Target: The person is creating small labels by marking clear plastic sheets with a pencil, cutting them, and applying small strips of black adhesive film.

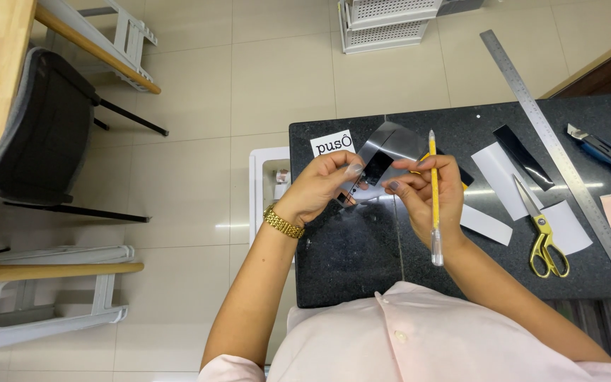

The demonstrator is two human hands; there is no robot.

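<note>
Plastic sheet (pixel 383 152) pinched between both hands' fingers (pixel 351 172) — right hand (pixel 433 194) also grips pen (pixel 434 198).

A: Where is there free room on the dark speckled stone tabletop (pixel 348 262)?

B: The near left part, below the hands, lies bare.

A: And to the right?

B: Crowded: yellow-handled scissors (pixel 542 233), white paper strips (pixel 495 170), a long steel ruler (pixel 567 166), probably a blue utility knife (pixel 606 152) at the far edge.

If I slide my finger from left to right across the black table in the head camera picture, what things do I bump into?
Left hand → shiny grey sheet → right hand holding a yellow pen → gold-handled scissors → blue utility knife
</note>
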